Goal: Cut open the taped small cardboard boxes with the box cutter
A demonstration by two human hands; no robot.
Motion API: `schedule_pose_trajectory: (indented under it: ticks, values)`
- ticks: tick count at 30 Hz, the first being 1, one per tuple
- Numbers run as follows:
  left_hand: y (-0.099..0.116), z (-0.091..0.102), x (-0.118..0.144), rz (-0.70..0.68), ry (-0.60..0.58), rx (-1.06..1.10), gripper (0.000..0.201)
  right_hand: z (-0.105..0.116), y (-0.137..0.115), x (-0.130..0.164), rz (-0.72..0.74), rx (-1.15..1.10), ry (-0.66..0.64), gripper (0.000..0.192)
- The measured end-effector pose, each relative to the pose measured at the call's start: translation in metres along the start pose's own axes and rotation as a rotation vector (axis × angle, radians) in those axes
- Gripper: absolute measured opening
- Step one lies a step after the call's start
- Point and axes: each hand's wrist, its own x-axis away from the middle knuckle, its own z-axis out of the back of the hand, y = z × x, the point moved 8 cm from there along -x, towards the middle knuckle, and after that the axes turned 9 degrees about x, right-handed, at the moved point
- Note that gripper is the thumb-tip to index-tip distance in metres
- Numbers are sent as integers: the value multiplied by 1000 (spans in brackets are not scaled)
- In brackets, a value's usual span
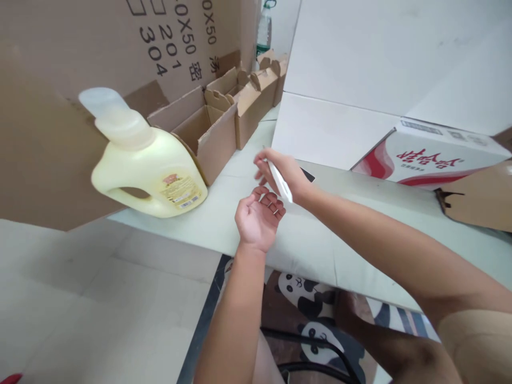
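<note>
Diagonally: white tool | long axis upper-left to lower-right | right hand grips it | left hand released

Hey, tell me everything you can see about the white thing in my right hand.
The white thing is slim, elongated and smooth, and looks like plastic. Your right hand holds it at a slant: its lower end points down and right in the picture, while its upper end runs in by the fingers, where it is hard to make out. Your left hand is close by, seemingly not touching it.
</note>
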Motion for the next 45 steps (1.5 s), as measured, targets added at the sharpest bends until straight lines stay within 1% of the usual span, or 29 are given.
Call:
schedule_pose_trajectory:
  ticks: [3, 5, 7, 9, 10, 12, 14, 15, 17, 19, 21, 22, 23, 25, 28, 31, 33, 36, 38, 39, 41, 42, 43, 44, 45]
  values:
    - [12, 3, 2, -29, 16, 32, 16, -2, -40, -29, 128, 18, 55, 15]
    - [17, 4, 3, -29, 10, 41, 16, -7, -63, -41, 225, 100, 57, 17]
    - [21, 4, 4, -24, 0, 50, 15, -18, -81, -49, 310, 213, 8, 18]
    - [25, 3, 6, -23, -8, 66, 15, -30, -91, -54, 354, 350, -55, 23]
    - [26, 3, 6, -22, -12, 76, 15, -34, -93, -56, 356, 419, -68, 28]
    - [28, 1, 8, -20, -20, 89, 15, -33, -97, -59, 353, 527, -41, 38]
    - [28, -1, 10, -15, -26, 83, 15, -27, -101, -63, 358, 566, 13, 41]
    - [28, -2, 11, -12, -30, 74, 14, -25, -103, -65, 369, 575, 16, 40]
    - [25, -4, 11, -6, -40, 55, 15, -26, -105, -70, 393, 603, -38, 38]
    - [21, -6, 9, -18, -43, 38, 16, -31, -100, -76, 355, 671, -129, 36]
    - [22, -4, 7, -103, -15, 20, 17, -31, -89, -83, 267, 745, -175, 34]
    - [25, -2, 6, -175, 11, 6, 17, -29, -85, -84, 243, 762, -164, 31]
    - [29, 1, 6, -263, 39, -11, 18, -25, -82, -84, 237, 767, -141, 29]
    - [40, 4, 9, -438, 90, -50, 21, -16, -79, -78, 272, 742, -79, 25]
    - [57, 5, 18, -646, 127, -111, 21, -5, -62, -61, 296, 714, -56, 25]
    - [73, 3, 32, -822, 144, -196, 20, 5, -32, -40, 239, 675, -73, 27]
    - [81, 0, 41, -921, 151, -253, 20, 14, -12, -23, 202, 609, -49, 28]
    - [91, -2, 51, -1028, 186, -304, 19, 32, 11, 11, 192, 510, 5, 27]
    - [98, 1, 55, -1084, 231, -285, 18, 46, 23, 41, 173, 482, 24, 25]
    - [102, 4, 56, -1104, 256, -256, 18, 55, 30, 58, 151, 443, 43, 20]
    - [106, 13, 51, -1095, 301, -177, 18, 73, 47, 96, 96, 405, 83, 10]
    - [106, 17, 44, -1047, 310, -141, 18, 83, 56, 117, 68, 405, 126, 7]
    - [102, 22, 33, -959, 310, -120, 17, 91, 65, 137, 60, 398, 159, 8]
    - [96, 25, 21, -851, 307, -127, 16, 99, 72, 158, 76, 379, 213, 9]
    - [89, 29, 11, -768, 313, -151, 14, 111, 71, 180, 208, 312, 346, 12]
